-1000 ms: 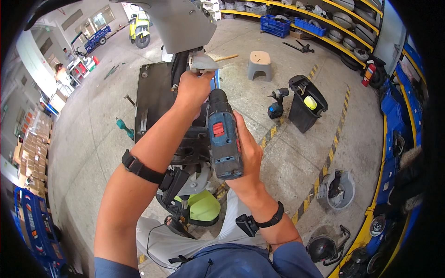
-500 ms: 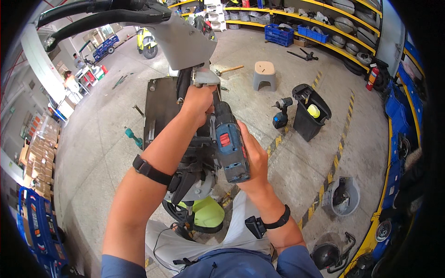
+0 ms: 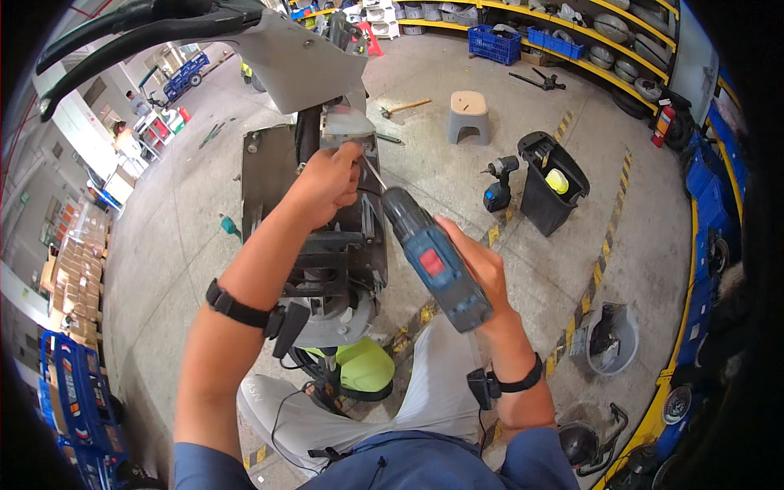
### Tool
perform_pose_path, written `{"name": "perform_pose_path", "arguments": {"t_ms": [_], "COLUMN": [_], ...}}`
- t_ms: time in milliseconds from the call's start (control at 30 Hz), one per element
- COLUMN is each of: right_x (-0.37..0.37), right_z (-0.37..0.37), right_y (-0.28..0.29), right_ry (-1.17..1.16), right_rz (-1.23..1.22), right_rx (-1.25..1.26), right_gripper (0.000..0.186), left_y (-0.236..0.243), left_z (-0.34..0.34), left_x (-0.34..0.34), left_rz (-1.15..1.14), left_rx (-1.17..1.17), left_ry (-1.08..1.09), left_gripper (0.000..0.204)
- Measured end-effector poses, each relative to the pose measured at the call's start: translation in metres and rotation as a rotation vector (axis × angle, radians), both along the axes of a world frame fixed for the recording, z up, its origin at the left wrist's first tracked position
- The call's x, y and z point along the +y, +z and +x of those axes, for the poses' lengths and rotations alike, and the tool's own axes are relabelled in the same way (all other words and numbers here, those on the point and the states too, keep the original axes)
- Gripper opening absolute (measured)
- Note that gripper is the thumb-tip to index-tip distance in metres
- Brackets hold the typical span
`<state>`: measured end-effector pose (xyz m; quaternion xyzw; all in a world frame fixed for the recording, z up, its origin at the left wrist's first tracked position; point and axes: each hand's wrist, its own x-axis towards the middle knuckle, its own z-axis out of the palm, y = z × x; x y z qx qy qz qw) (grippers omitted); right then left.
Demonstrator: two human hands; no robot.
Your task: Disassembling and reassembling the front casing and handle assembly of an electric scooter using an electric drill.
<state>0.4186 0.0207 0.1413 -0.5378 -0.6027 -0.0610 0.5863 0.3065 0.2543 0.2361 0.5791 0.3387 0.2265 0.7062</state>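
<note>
Head view: right hand (image 3: 482,269) around blue drill (image 3: 433,261)

just one head view here, fisheye, looking steeply down from close above the left hand (image 3: 327,175) and right hand (image 3: 474,261); past the fingers (image 3: 347,155) it takes in workshop floor (image 3: 506,106), edges bending.

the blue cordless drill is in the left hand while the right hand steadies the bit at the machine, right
Not quite: the hands are swapped. The head view shows the blue cordless drill gripped in the right hand, while the left hand steadies the bit at the machine.
</note>
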Motion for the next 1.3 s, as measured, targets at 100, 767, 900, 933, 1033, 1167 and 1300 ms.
{"name": "perform_pose_path", "arguments": {"t_ms": [100,767,900,933,1033,1167,1300], "right_x": [-0.023,-0.095,0.085,0.102,0.143,0.169,0.181], "right_z": [0.009,0.132,0.106,0.107,0.07,0.047,0.05], "right_y": [-0.02,-0.399,-0.148,-0.097,0.016,0.067,0.059], "right_ry": [0.06,-0.217,-0.092,-0.125,-0.056,0.006,-0.082], "right_rz": [-0.044,-1.501,-0.339,-0.259,0.195,0.193,0.2], "right_rx": [0.017,0.036,0.124,0.079,-0.001,-0.196,-0.434], "right_gripper": [0.066,0.053,0.018,0.023,0.039,0.045,0.049], "left_y": [-0.006,-0.027,-0.033,-0.032,-0.032,-0.033,-0.033], "left_z": [-0.019,-0.098,-0.105,-0.1,-0.098,-0.1,-0.101], "left_x": [-0.005,-0.035,-0.033,-0.033,-0.035,-0.035,-0.032], "left_rz": [0.051,1.294,1.101,1.107,1.166,1.198,1.214], "left_rx": [0.166,0.161,0.061,0.052,0.142,0.189,0.195], "left_ry": [-0.117,0.65,0.755,0.736,0.693,0.614,0.571], "left_gripper": [0.019,0.043,0.042,0.041,0.04,0.04,0.039]}}
